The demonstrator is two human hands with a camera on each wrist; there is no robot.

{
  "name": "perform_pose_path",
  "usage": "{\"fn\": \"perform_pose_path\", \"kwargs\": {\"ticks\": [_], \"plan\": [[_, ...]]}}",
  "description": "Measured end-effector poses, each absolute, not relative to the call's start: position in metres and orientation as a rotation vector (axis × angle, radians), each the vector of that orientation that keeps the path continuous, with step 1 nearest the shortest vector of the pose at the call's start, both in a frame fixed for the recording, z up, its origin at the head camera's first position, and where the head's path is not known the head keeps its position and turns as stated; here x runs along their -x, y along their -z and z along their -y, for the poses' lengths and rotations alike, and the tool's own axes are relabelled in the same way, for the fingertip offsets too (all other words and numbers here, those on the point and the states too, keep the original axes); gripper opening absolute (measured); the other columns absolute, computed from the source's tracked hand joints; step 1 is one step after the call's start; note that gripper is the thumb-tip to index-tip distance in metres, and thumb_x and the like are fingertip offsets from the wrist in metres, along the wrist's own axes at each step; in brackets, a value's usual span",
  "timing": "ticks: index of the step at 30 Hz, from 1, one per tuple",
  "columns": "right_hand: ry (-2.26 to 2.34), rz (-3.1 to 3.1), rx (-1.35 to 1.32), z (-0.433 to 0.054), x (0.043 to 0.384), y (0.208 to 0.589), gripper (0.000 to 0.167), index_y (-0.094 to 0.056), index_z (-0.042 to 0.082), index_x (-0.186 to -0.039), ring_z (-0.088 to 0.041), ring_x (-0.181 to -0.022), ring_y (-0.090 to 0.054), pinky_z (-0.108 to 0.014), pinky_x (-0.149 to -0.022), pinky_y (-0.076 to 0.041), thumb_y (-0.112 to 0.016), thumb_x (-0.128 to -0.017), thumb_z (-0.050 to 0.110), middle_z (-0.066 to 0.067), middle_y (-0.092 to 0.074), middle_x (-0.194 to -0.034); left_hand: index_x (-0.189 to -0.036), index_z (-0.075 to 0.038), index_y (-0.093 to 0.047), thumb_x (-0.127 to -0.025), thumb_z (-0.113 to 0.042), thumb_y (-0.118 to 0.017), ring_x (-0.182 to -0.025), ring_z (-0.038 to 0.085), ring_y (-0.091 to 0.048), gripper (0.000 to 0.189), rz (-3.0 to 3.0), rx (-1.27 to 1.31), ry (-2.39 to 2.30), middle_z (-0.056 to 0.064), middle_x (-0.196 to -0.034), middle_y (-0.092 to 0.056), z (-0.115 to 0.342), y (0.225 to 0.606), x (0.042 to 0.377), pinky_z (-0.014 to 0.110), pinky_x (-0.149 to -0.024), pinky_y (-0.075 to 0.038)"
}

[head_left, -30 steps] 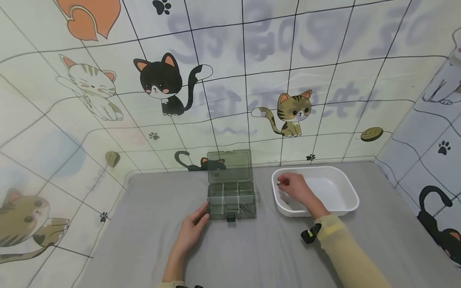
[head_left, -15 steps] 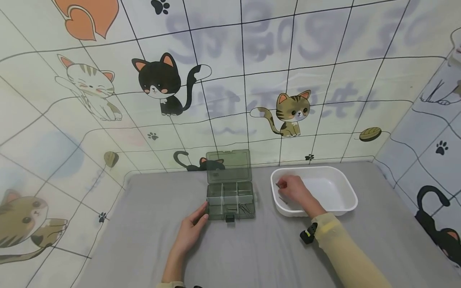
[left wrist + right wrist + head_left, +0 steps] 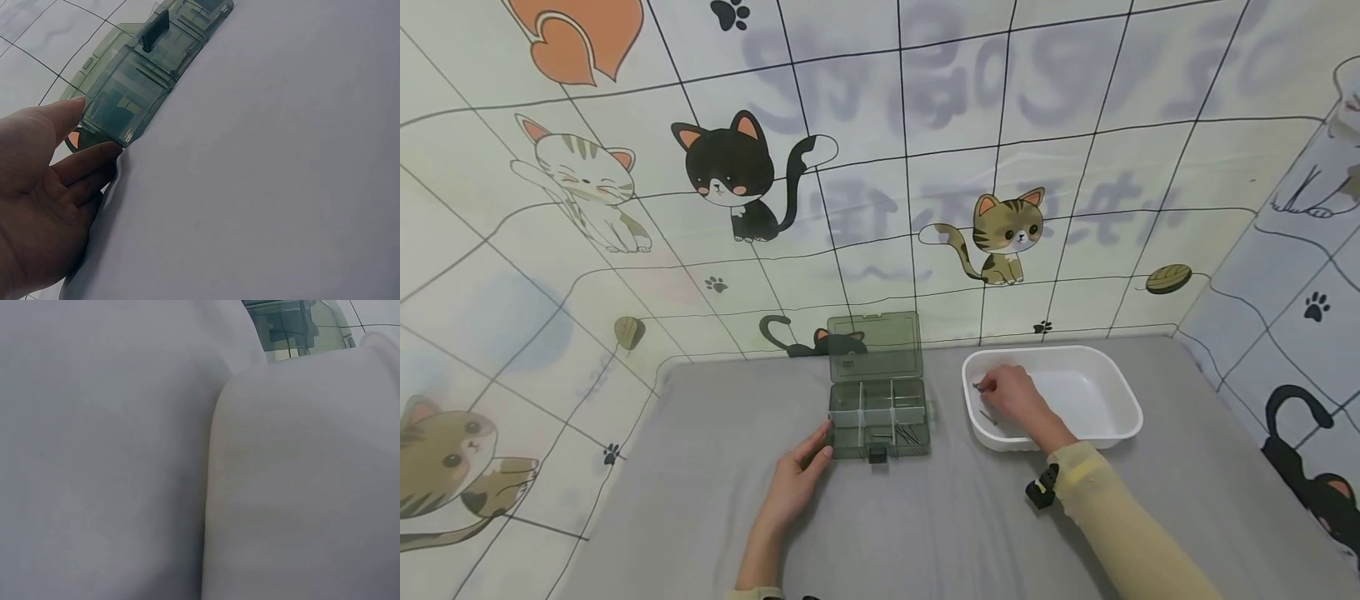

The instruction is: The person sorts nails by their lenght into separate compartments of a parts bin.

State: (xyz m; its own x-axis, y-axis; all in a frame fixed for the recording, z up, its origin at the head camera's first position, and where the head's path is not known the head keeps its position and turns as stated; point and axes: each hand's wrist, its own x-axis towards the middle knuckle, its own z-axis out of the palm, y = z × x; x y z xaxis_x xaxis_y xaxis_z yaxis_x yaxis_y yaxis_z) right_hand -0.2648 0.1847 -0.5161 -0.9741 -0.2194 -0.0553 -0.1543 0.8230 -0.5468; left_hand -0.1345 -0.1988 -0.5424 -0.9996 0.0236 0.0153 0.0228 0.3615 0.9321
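A translucent green compartment box (image 3: 880, 417) stands on the cloth with its lid (image 3: 875, 346) tipped back. Several thin metal screws (image 3: 908, 435) lie in its front compartments. My left hand (image 3: 797, 475) rests at the box's left end, thumb and fingertips right at the corner; the left wrist view shows the fingers only loosely bent. Inside the white tub, my right hand (image 3: 1017, 398) pinches a small dark metal screw (image 3: 977, 387) between thumb and fingers near the left wall. A further thin screw (image 3: 988, 417) lies on the tub floor below the hand.
The white plastic tub (image 3: 1108, 387) stands right of the box, with a gap of grey cloth (image 3: 947, 517) between them. A cat-printed curtain (image 3: 880, 208) rises behind. The tub's wall (image 3: 300, 475) fills much of the right wrist view, hiding the right hand there.
My right hand has lowered slightly in the tub, and a small screw shows at its fingertips. The left hand stays at the box's end.
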Motion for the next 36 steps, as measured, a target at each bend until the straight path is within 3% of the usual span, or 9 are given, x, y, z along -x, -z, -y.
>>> {"fn": "perform_pose_path", "kwargs": {"ticks": [10, 18, 26, 36], "plan": [[0.813, -2.879, 0.288, -0.184, 0.263, 0.512, 0.013, -0.079, -0.002, -0.097, -0.024, -0.084, -0.065, -0.04, -0.075, -0.055, -0.07, -0.088, 0.0, -0.011, -0.074, -0.092, -0.148, -0.019, -0.058, -0.103, -0.022, -0.065, -0.142, 0.027, -0.045, 0.046, -2.594, -0.027, -1.776, 0.007, -0.148, -0.056, 0.199, 0.542, 0.135, 0.049, -0.115, -0.037], [0.79, -2.884, 0.285, -0.183, 0.26, 0.507, 0.017, -0.08, -0.001, -0.098, -0.023, -0.085, -0.066, -0.039, -0.074, -0.056, -0.068, -0.087, 0.0, -0.011, -0.075, -0.094, -0.148, -0.012, -0.056, -0.104, -0.013, -0.063, -0.143, 0.032, -0.044, 0.045, -2.602, 0.02, -1.767, 0.013, -0.148, -0.055, 0.196, 0.545, 0.136, 0.052, -0.115, -0.035], [0.76, -2.874, 0.275, -0.184, 0.259, 0.505, 0.018, -0.08, -0.002, -0.1, -0.025, -0.089, -0.066, -0.041, -0.079, -0.056, -0.069, -0.087, 0.001, -0.014, -0.075, -0.098, -0.148, -0.021, -0.058, -0.103, -0.022, -0.065, -0.142, 0.024, -0.046, 0.046, -2.574, -0.024, -1.802, 0.006, -0.147, -0.057, 0.199, 0.542, 0.135, 0.047, -0.114, -0.039], [0.871, -2.837, 0.323, -0.183, 0.255, 0.5, 0.015, -0.08, 0.0, -0.095, -0.019, -0.08, -0.061, -0.033, -0.069, -0.053, -0.072, -0.085, 0.006, -0.007, -0.073, -0.088, -0.147, -0.011, -0.058, -0.103, -0.011, -0.063, -0.142, 0.031, -0.044, 0.044, -2.581, 0.032, -1.799, 0.013, -0.147, -0.056, 0.19, 0.529, 0.129, 0.053, -0.115, -0.036]]}}
